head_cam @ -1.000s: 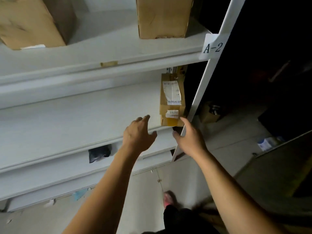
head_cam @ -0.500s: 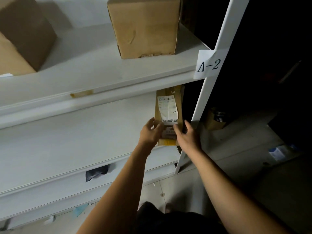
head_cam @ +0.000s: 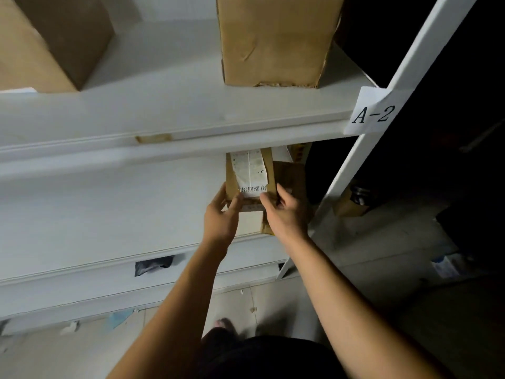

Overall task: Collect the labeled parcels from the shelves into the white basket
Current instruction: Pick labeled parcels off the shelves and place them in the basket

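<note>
Below-left of the white paper "A-2" tag [head_cam: 373, 113], the person's left hand [head_cam: 221, 216] and right hand [head_cam: 287, 214] both pinch the near end of the flat brown cardboard parcel [head_cam: 231, 179] with its white label, best drawn straight out under the white shelf edge [head_cam: 191, 144].

Parcel [head_cam: 247, 175] at right end of lower shelf [head_cam: 109, 209], beside post [head_cam: 337, 181]; box [head_cam: 276, 39] on upper shelf [head_cam: 164, 105] above, second box [head_cam: 41, 42] leftward

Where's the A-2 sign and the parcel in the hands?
A-2 sign [head_cam: 373, 115]: head view, middle of the paper.
parcel [head_cam: 248, 172]: head view, on its white label.
</note>
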